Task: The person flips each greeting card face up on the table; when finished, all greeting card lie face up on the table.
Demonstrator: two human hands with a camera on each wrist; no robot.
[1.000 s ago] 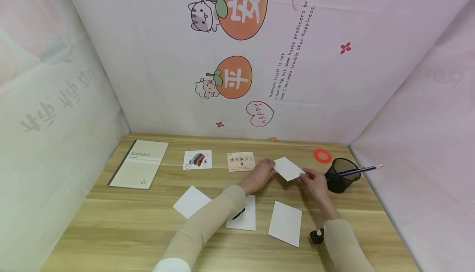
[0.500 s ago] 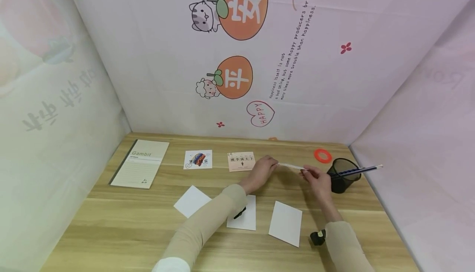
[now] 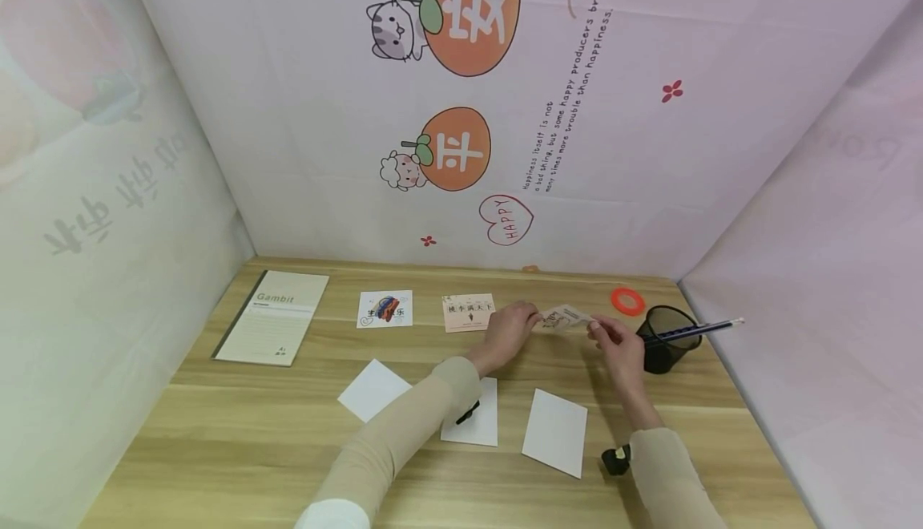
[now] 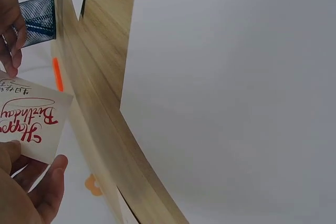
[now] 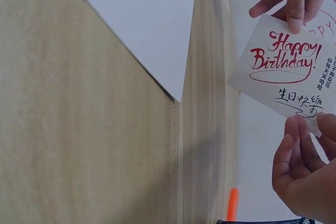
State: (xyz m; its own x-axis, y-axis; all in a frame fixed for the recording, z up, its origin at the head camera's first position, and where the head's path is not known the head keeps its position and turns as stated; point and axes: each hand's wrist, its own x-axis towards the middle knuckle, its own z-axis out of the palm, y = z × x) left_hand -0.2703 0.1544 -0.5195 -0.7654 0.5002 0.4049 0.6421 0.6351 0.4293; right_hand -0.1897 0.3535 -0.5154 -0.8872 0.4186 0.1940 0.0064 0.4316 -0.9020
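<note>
A birthday card (image 5: 283,64) with red "Happy Birthday!" lettering is held up off the table between both hands. My left hand (image 3: 508,334) pinches one corner, its thumb over the printed face in the left wrist view. On the opposite corner, my right hand (image 3: 622,350) pinches with thumb and fingers. Seen from the head, the card (image 3: 565,317) is tilted, its printed side partly showing. Left of the left hand lies a pink printed card (image 3: 469,312), and beyond it a white card with a colourful drawing (image 3: 384,309).
Blank white cards (image 3: 554,434) lie nearer, one partly under the left sleeve (image 3: 404,441). A black mesh pen holder (image 3: 658,357) and orange ring (image 3: 627,301) stand at right. A notebook (image 3: 270,319) lies far left; a small black object (image 3: 616,460) is by the right sleeve.
The held card has turned over between the hands: its blank side faced up, then it was edge-on, and now the printed side shows. Both hands stay near the same spot.
</note>
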